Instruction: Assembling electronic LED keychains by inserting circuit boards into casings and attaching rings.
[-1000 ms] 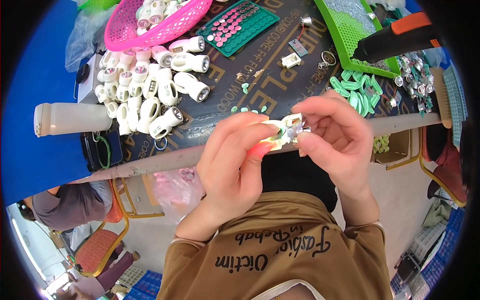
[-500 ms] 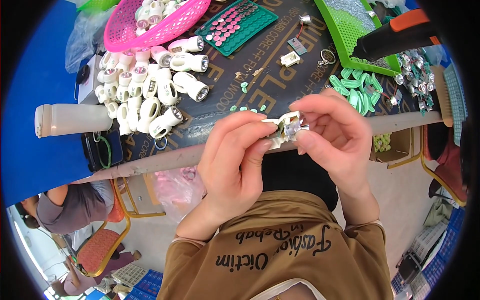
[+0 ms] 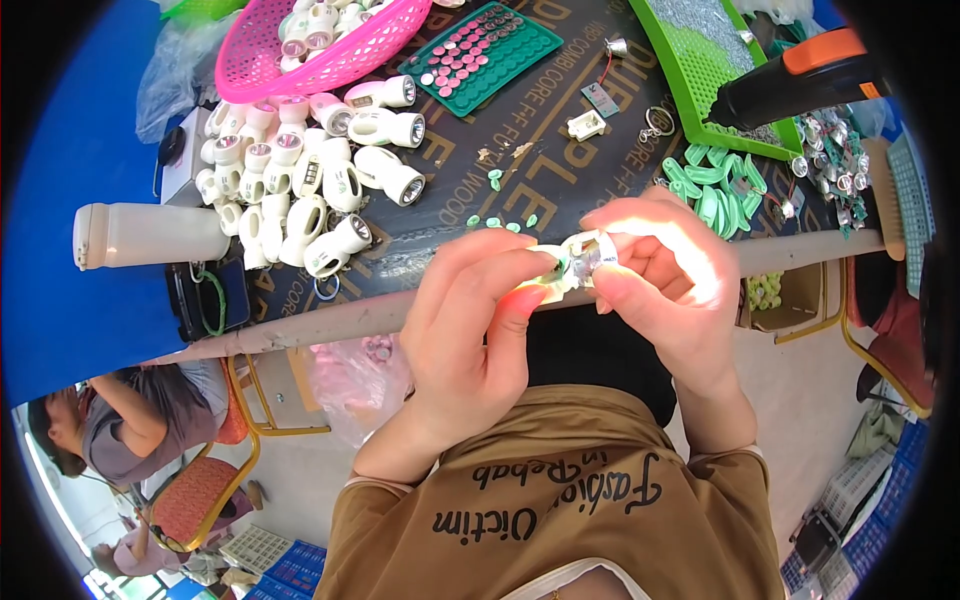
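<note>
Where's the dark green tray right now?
In the head view, the dark green tray lies upper centre on the table, just right of the pink basket.

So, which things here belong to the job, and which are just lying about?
Likely part of the job:
lit white torch part in the fingers
white torches
pale green pieces
green tray with pink discs
black-and-orange tool

Probably just lying about:
whitish bottle
crumpled clear bag
</note>
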The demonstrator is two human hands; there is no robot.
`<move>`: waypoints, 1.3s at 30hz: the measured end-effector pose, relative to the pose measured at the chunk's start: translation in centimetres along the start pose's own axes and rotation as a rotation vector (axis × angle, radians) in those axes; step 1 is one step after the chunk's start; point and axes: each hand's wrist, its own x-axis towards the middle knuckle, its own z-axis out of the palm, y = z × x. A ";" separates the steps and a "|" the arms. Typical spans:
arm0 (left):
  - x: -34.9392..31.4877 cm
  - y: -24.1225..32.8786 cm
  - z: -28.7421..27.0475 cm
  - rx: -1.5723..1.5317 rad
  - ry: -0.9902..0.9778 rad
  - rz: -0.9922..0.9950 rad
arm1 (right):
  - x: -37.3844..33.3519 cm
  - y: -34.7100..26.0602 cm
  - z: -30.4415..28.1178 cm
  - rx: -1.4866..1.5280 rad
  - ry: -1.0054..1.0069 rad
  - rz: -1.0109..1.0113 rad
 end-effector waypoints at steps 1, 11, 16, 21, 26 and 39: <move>0.0 0.0 0.0 0.001 0.001 0.001 | 0.0 0.0 0.0 0.000 0.006 0.005; -0.2 -0.2 -1.8 -0.537 -0.169 -0.285 | 0.0 0.7 -1.0 -0.014 -0.186 -0.022; 0.0 -1.7 -3.4 -1.217 -0.574 -0.787 | -0.6 0.0 0.0 0.123 -0.376 0.255; -1.3 -2.3 -4.3 -1.275 -0.609 -0.850 | -0.4 -0.5 1.5 -0.137 -0.466 0.239; -3.0 -3.1 -5.2 -1.297 -0.549 -0.634 | 0.8 0.0 2.1 -0.518 -0.356 -0.201; -2.5 -5.1 -6.2 -0.892 0.309 -0.312 | 9.7 4.1 0.9 -1.296 -0.525 -0.537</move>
